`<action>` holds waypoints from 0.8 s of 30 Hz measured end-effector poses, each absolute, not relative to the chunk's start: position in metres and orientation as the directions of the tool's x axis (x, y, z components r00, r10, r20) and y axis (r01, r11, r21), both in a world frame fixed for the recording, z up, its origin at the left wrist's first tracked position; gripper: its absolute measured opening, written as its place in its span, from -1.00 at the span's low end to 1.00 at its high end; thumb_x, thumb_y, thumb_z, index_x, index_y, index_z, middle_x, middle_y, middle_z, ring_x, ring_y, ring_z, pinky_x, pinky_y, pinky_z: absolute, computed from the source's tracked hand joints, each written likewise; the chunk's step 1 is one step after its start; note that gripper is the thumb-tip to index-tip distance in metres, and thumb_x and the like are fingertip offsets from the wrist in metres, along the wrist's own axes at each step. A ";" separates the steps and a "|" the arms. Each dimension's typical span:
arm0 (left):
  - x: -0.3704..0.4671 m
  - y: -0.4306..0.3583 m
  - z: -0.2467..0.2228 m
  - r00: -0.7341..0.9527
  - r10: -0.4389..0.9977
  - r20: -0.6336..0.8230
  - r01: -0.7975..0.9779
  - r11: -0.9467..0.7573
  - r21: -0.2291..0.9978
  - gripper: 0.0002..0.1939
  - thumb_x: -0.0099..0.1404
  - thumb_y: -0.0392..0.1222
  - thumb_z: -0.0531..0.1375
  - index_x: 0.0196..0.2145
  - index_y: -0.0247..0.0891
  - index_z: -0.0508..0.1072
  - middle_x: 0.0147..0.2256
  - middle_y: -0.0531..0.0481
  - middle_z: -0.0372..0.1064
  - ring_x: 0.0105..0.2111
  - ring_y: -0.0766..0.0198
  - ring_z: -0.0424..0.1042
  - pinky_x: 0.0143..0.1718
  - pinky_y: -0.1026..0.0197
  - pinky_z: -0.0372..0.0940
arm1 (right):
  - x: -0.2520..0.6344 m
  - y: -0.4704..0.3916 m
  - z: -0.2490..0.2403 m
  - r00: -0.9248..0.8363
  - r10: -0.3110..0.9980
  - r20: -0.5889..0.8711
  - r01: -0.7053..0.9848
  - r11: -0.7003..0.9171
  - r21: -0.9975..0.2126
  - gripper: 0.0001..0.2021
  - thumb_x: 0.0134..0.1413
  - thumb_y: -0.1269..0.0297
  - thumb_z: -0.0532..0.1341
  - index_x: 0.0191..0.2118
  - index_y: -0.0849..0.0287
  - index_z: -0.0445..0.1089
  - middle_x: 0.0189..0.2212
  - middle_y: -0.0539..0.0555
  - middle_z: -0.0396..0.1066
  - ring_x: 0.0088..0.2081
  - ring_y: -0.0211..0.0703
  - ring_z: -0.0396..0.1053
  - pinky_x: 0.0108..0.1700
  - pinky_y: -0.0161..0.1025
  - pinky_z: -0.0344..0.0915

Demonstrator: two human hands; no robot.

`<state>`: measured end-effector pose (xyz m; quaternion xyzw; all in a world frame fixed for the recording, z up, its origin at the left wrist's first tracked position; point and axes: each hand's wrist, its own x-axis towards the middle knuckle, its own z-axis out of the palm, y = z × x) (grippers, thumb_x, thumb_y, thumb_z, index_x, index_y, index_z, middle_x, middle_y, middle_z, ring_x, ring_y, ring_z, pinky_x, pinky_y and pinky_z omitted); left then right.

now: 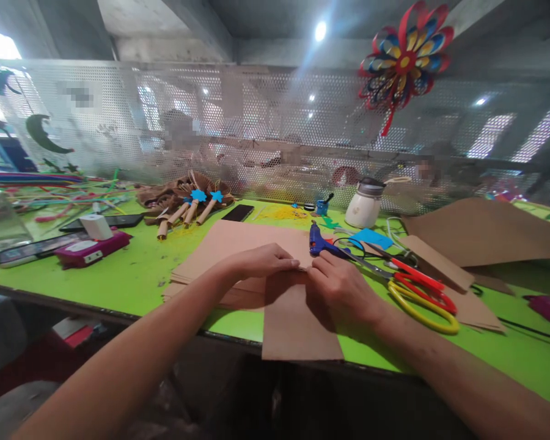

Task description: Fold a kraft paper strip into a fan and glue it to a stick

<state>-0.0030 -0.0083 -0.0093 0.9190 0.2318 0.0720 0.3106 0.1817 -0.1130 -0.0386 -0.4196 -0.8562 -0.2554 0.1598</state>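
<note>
A strip of brown kraft paper (300,330) lies toward me, its near end hanging a little over the table edge. At its far end my left hand (268,261) pinches the edge between thumb and fingers. My right hand (341,284) is closed on the same edge, slightly to the right, with its fingertips close to the left ones. Beneath the left forearm and hand is a stack of larger brown sheets (238,238). Just beyond the right hand lies a blue glue gun (318,240). Scissors with yellow handles (421,308) and red-handled scissors (424,284) rest beside the right wrist.
On the green table (146,269) are a purple power strip (93,247), phones, and paper rolls with blue shapes (192,211). A white bottle (364,203) stands at the back before a perforated metal screen (266,122). A large brown sheet (490,235) curls at right.
</note>
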 end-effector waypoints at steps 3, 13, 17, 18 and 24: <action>-0.004 -0.007 -0.011 0.893 0.448 -0.041 0.363 -0.662 0.656 -0.59 0.22 0.07 0.00 -0.40 -0.34 0.43 -0.49 0.05 0.30 -0.50 0.38 0.15 -0.45 0.32 0.05 | 0.182 -0.112 -0.038 -0.577 0.631 0.518 0.813 0.505 0.289 -0.88 0.07 0.47 0.06 -0.44 0.27 0.29 -0.43 0.16 0.25 -0.32 -0.10 0.10 -0.28 -0.16 0.10; 0.001 -0.011 -0.017 0.928 0.370 0.037 0.247 -0.689 0.682 -0.66 0.26 -0.03 0.02 -0.30 -0.35 0.45 -0.45 0.02 0.34 -0.47 0.37 0.22 -0.42 0.34 0.11 | 0.187 -0.108 -0.034 -0.309 0.780 0.545 0.747 0.553 -0.369 -0.76 0.09 0.23 0.14 -0.14 0.20 0.34 -0.25 0.14 0.35 -0.22 -0.12 0.26 -0.19 -0.20 0.21; 0.005 -0.020 -0.016 0.931 0.347 0.114 0.208 -0.760 0.616 -0.69 0.28 -0.07 0.01 -0.29 -0.34 0.44 -0.42 0.02 0.35 -0.45 0.37 0.23 -0.41 0.35 0.11 | 0.186 -0.108 -0.032 -0.292 0.882 0.370 0.729 0.456 -0.511 -0.70 0.19 0.18 0.00 -0.32 0.22 0.42 -0.42 0.07 0.41 -0.38 -0.21 0.29 -0.32 -0.28 0.17; 0.006 -0.022 -0.015 0.928 0.352 0.122 0.218 -0.779 0.588 -0.69 0.29 -0.08 0.00 -0.31 -0.34 0.43 -0.44 0.02 0.34 -0.45 0.37 0.22 -0.41 0.35 0.11 | 0.186 -0.107 -0.031 -0.288 0.890 0.353 0.736 0.442 -0.513 -0.68 0.19 0.20 0.00 -0.39 0.23 0.42 -0.47 0.05 0.40 -0.41 -0.22 0.27 -0.35 -0.29 0.15; 0.005 -0.029 -0.014 0.919 0.376 0.121 0.269 -0.820 0.505 -0.71 0.30 -0.09 -0.03 -0.35 -0.32 0.39 -0.44 0.03 0.34 -0.44 0.36 0.23 -0.41 0.34 0.09 | 0.193 -0.105 -0.029 -0.297 0.899 0.322 0.741 0.430 -0.516 -0.74 0.12 0.25 0.06 -0.45 0.24 0.41 -0.53 0.00 0.37 -0.45 -0.26 0.24 -0.41 -0.32 0.10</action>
